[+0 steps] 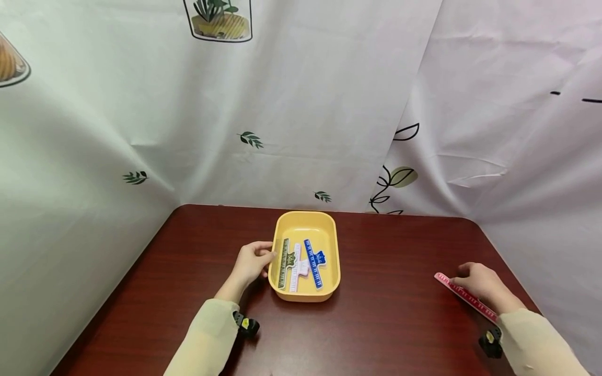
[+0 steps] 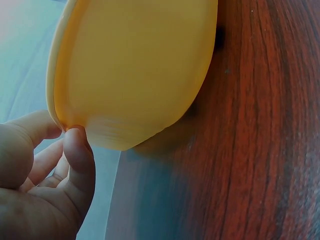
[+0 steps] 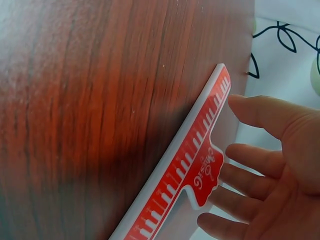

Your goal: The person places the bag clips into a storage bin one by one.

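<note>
My left hand (image 1: 251, 260) pinches the left rim of a yellow plastic tray (image 1: 305, 297) between thumb and fingers; the left wrist view shows the thumb (image 2: 77, 147) at the rim. Inside the tray lie a dark green clip (image 1: 284, 263), a pale pink clip (image 1: 295, 267) and a blue clip (image 1: 312, 263), each printed with piano keys. Far to the right, a red clip (image 3: 180, 162) with the same print and the word "Music" rests on the table. My right hand (image 1: 482, 284) is at that clip, its fingers loosely bent and spread beside the clip's handle.
The dark red wooden table (image 1: 385, 313) has rounded back corners. White cloth (image 1: 305, 104) with printed leaves hangs behind it and at both sides. Each wrist carries a small black camera (image 1: 246, 325).
</note>
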`<state>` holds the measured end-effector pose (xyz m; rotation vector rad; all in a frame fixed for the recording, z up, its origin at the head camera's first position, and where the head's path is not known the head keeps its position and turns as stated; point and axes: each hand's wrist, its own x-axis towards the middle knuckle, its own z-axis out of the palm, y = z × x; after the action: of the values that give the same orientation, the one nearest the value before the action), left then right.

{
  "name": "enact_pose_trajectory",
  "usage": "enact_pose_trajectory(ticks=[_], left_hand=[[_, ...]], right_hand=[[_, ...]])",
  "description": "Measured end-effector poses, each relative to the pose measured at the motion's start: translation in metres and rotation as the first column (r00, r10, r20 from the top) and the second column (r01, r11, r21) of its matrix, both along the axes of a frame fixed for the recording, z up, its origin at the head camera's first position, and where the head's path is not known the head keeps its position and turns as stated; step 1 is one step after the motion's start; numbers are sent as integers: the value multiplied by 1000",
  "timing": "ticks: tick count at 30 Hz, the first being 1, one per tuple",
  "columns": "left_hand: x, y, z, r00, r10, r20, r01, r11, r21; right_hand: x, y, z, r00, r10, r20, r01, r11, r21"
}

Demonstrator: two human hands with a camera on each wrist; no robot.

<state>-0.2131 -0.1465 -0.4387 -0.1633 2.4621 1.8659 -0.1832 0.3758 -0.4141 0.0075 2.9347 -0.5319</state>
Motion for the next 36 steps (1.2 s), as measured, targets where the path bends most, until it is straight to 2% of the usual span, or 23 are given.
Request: enact_pose_trajectory(ticks=[16, 23, 36], left_hand=[[0, 1, 2, 1000, 3, 2, -3, 1000, -4], [1, 1, 2, 1000, 4, 2, -4, 1000, 2], [1, 1, 1, 1000, -1, -4, 1, 1000, 3]], right_hand=[[2, 6, -5, 999, -1, 50, 1, 1000, 11], [4, 5, -5, 999, 9, 34, -9, 1000, 18], [7, 5, 1, 994, -65, 87, 66, 998, -11]])
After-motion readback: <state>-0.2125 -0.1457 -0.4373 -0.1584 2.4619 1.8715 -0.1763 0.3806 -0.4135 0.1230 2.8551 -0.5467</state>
